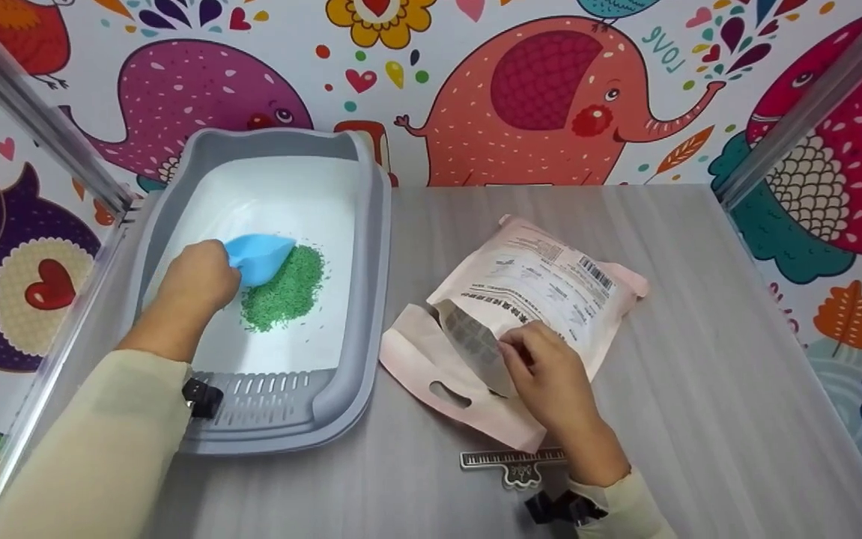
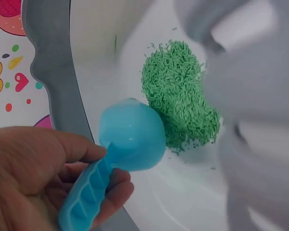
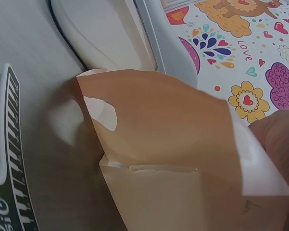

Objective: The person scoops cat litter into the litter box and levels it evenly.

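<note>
In the head view my left hand (image 1: 198, 281) grips a light blue scoop (image 1: 260, 254) over a grey litter box (image 1: 374, 284) with a white floor. The left wrist view shows the fingers and thumb round its ridged handle (image 2: 86, 195), the bowl's rounded underside turned to the camera. Beside the bowl, a small heap of green pellets (image 1: 292, 296) lies on the box floor. To the right, my right hand (image 1: 554, 378) pinches the edge of the open mouth of a pale pink bag (image 1: 543, 277). The bag lies on its side, its top flap with a handle slot towards the box.
A black and white clip (image 1: 520, 468) with a piano-key pattern lies on the table (image 1: 700, 359), just in front of the bag. A slotted grate (image 1: 266, 397) spans the near end of the litter box. Patterned walls (image 1: 520, 97) and metal posts (image 1: 805, 112) border the table.
</note>
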Action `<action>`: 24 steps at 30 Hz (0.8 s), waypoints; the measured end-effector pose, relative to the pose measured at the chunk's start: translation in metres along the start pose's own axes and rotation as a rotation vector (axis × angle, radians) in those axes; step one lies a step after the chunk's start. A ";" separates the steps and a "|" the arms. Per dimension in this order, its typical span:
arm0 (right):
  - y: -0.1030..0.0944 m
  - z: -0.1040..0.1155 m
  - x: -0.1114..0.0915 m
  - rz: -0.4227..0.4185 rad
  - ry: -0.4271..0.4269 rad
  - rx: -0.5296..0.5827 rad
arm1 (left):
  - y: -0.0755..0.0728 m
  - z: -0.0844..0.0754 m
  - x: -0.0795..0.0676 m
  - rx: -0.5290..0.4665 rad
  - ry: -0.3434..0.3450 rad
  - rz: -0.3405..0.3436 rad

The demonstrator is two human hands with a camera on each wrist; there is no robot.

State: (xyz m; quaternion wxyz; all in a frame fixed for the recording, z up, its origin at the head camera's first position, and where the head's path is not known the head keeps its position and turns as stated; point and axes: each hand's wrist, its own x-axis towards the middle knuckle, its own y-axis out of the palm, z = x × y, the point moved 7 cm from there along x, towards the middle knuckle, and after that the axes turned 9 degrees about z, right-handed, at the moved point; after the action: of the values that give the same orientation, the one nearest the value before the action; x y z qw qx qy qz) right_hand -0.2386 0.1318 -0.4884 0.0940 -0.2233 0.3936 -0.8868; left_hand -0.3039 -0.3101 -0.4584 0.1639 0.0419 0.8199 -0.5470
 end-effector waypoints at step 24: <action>0.001 0.000 0.000 -0.010 -0.026 -0.008 | 0.009 -0.012 -0.001 0.069 -0.007 0.137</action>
State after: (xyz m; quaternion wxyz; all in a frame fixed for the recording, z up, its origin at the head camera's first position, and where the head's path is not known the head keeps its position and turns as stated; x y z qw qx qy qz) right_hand -0.2385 0.1309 -0.4887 0.0939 -0.2372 0.3946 -0.8827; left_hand -0.3037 -0.2951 -0.4623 0.2022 0.1015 0.7951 -0.5627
